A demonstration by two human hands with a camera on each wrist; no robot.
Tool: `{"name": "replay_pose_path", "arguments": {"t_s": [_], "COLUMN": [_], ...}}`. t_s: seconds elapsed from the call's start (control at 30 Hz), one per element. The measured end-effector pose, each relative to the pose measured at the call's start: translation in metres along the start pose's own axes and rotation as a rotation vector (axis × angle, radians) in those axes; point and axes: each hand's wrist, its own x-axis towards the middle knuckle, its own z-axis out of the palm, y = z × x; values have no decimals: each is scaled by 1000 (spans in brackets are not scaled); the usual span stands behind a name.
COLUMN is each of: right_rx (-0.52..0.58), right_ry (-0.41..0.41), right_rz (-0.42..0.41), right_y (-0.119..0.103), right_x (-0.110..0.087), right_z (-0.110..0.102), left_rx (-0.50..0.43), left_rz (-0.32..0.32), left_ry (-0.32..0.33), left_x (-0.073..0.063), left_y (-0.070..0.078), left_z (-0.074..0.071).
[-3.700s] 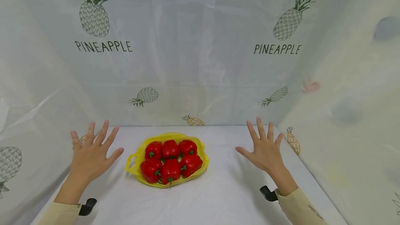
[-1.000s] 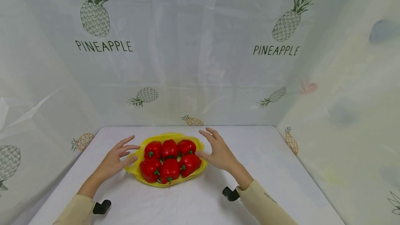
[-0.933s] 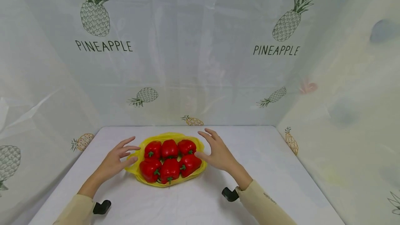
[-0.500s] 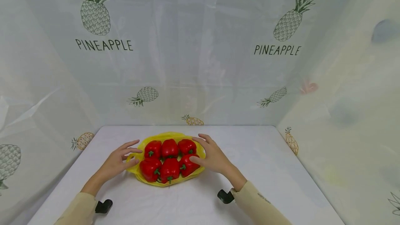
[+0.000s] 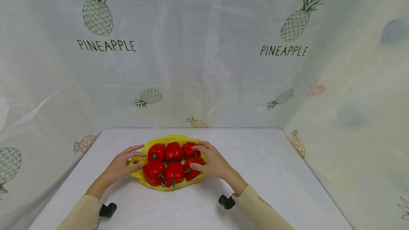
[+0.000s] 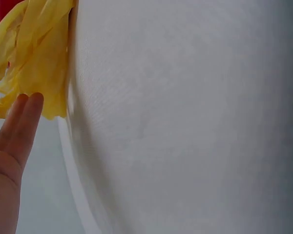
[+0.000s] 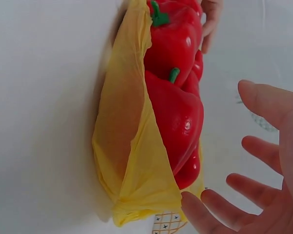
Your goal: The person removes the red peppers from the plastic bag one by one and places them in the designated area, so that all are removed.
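Note:
Several red bell peppers (image 5: 174, 151) with green stems lie in two rows inside a thin yellow plastic bag (image 5: 174, 138) on the white-covered table. At the bag's left end, my left hand (image 5: 118, 166) has its fingertips right at the loop handle (image 5: 135, 159); the left wrist view has straight fingers (image 6: 27, 117) against the yellow plastic. My right hand (image 5: 213, 162) spreads over the bag's right end, thumb and fingers overlapping the rightmost peppers. From the right wrist, spread fingers (image 7: 254, 190) stand beside the peppers and the bag's side wall (image 7: 129, 146). Neither hand grips anything.
A pale sheet printed with pineapples (image 5: 97, 17) hangs behind and at both sides of the table (image 5: 255, 173). Each wrist carries a small black camera mount, such as the right one (image 5: 226, 202), below a beige sleeve (image 5: 260, 207).
From wide apart and spread, both hands have come in to the two ends of the bag. Over the last second the right hand moved left over the peppers; the left shifted slightly inward.

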Motion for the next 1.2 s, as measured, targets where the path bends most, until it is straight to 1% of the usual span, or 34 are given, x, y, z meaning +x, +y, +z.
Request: {"name": "replay_pose_path", "arguments": {"t_s": [0.13, 0.27, 0.53, 0.7, 0.97, 1.2], "right_rx": [-9, -18, -35, -37, -76, -73], "right_ry": [-8, -19, -32, -37, -65, -72], "right_rz": [-11, -3, 10, 20, 53, 61], "right_y": [1, 0, 0, 0, 1, 3], "right_x": [1, 1, 2, 3, 2, 2], "right_z": [2, 5, 10, 12, 14, 17], "left_rx": [-8, -14, -29, -28, 43, 48], "left_rz": [23, 29, 6, -26, -22, -33], "left_ry": [-16, -31, -56, -68, -50, -41], "left_x": [2, 3, 6, 7, 8, 9], "left_y": [-1, -3, -7, -8, -9, -12], "left_z": [0, 0, 0, -2, -2, -1]}}
